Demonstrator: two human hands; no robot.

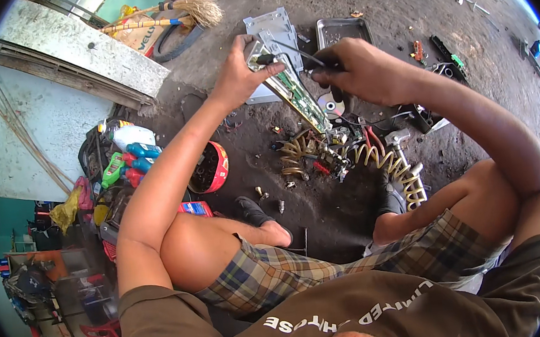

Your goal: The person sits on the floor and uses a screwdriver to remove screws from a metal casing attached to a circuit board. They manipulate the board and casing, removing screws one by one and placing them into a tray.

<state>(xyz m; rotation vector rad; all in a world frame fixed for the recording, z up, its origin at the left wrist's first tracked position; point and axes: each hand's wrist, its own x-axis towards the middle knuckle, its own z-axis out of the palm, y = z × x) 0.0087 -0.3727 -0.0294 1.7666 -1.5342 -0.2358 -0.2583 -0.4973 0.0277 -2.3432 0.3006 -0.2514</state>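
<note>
Head view: the left hand [241,73] clamps the upper end of a green circuit board [302,98] slanting between the hands; the right hand [362,72] wraps round a thin dark tool [299,51], its near end hard to make out. White lettering [319,322] crosses the brown shirt [175,326] below the hands; beyond the left hand, a lettered carton [138,43] is partly covered.

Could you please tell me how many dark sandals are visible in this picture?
2: one sandal on the left foot, another sandal on the right foot.
</note>
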